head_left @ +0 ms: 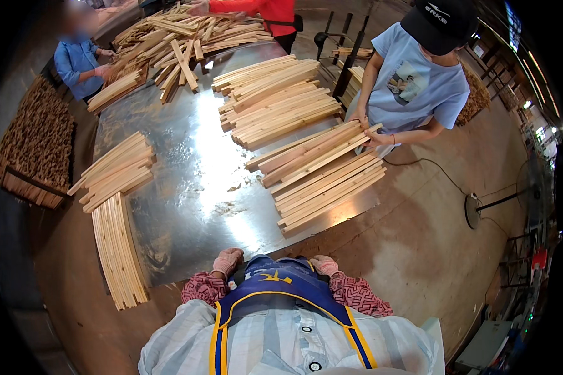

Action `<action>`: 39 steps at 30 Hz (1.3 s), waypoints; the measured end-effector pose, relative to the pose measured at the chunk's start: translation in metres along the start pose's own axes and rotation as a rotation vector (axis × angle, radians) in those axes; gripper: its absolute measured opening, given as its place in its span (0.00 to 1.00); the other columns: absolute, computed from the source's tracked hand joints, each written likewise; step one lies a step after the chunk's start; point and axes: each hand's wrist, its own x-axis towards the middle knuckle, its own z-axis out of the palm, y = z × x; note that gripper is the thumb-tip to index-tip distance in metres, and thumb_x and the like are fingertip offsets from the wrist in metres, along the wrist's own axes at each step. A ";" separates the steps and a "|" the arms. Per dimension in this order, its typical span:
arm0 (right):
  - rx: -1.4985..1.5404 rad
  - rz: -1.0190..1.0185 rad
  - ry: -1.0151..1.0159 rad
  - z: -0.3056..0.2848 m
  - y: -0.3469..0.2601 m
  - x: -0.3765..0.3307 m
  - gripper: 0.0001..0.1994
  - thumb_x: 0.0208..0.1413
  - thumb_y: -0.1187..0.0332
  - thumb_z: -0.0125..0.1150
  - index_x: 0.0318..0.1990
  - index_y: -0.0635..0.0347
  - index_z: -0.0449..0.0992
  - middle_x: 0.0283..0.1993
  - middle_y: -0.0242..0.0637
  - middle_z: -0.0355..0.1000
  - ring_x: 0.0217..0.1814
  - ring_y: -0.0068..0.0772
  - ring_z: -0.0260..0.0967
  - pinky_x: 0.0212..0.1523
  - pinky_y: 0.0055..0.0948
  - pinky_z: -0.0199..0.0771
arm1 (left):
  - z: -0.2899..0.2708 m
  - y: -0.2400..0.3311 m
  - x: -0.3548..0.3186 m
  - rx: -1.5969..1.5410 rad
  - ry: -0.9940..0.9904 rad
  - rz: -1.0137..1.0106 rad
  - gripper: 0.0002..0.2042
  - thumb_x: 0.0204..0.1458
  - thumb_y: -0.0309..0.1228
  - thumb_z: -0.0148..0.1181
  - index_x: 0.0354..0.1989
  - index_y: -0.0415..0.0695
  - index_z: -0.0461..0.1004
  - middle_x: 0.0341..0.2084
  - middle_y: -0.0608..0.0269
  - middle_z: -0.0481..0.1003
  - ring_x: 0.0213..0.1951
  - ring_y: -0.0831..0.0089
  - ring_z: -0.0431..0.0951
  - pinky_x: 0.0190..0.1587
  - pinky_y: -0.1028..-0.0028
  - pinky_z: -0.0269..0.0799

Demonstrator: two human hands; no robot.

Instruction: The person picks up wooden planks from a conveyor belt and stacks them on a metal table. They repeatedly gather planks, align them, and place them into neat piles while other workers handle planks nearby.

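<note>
My left hand (229, 261), in a pinkish knit glove, is at the near edge of the metal table (187, 231). Its fingers look curled in, and nothing shows in them. On the other side of my blue apron (275, 275), my right hand (324, 265) wears a similar glove. The apron partly hides its fingers, so its grip cannot be told. Wooden strips (331, 194) lie side by side at the table's right, beyond my right hand. Another row of wooden strips (117, 253) runs along the left edge, with a crossing pile (116, 170) beyond it.
Across the table's right side, a person in a light blue shirt (419, 78) handles strips. Further bundles (275, 103) lie beyond. At the far end, a jumbled wood heap (181, 37) has two people beside it. A stand with a round base (472, 211) and cable is on the right floor.
</note>
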 end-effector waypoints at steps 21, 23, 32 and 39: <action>-0.107 -0.173 0.105 -0.021 -0.020 -0.024 0.13 0.53 0.62 0.54 0.44 0.52 0.77 0.47 0.49 0.72 0.52 0.54 0.69 0.50 0.41 0.71 | 0.003 -0.011 0.003 -0.117 0.001 0.028 0.09 0.53 0.32 0.56 0.34 0.40 0.78 0.20 0.66 0.75 0.19 0.78 0.70 0.22 0.78 0.65; -0.089 -0.132 0.103 -0.017 -0.014 -0.021 0.12 0.53 0.62 0.54 0.42 0.52 0.77 0.46 0.49 0.72 0.51 0.55 0.69 0.49 0.42 0.71 | 0.006 -0.009 0.005 -0.121 -0.012 0.043 0.09 0.52 0.32 0.56 0.35 0.40 0.78 0.20 0.66 0.75 0.19 0.78 0.70 0.22 0.78 0.65; 0.030 0.057 0.000 -0.013 -0.012 -0.012 0.18 0.57 0.55 0.48 0.45 0.55 0.77 0.51 0.49 0.71 0.55 0.52 0.68 0.54 0.40 0.68 | 0.002 -0.015 0.012 -0.116 -0.024 0.015 0.10 0.53 0.33 0.55 0.36 0.41 0.78 0.20 0.65 0.75 0.19 0.77 0.70 0.21 0.78 0.63; 0.163 0.304 0.038 -0.015 -0.028 -0.009 0.17 0.56 0.57 0.51 0.48 0.52 0.77 0.51 0.45 0.72 0.56 0.50 0.68 0.54 0.40 0.69 | 0.003 -0.003 -0.003 -0.040 0.018 0.039 0.11 0.53 0.35 0.55 0.36 0.41 0.79 0.21 0.66 0.76 0.21 0.77 0.72 0.24 0.78 0.66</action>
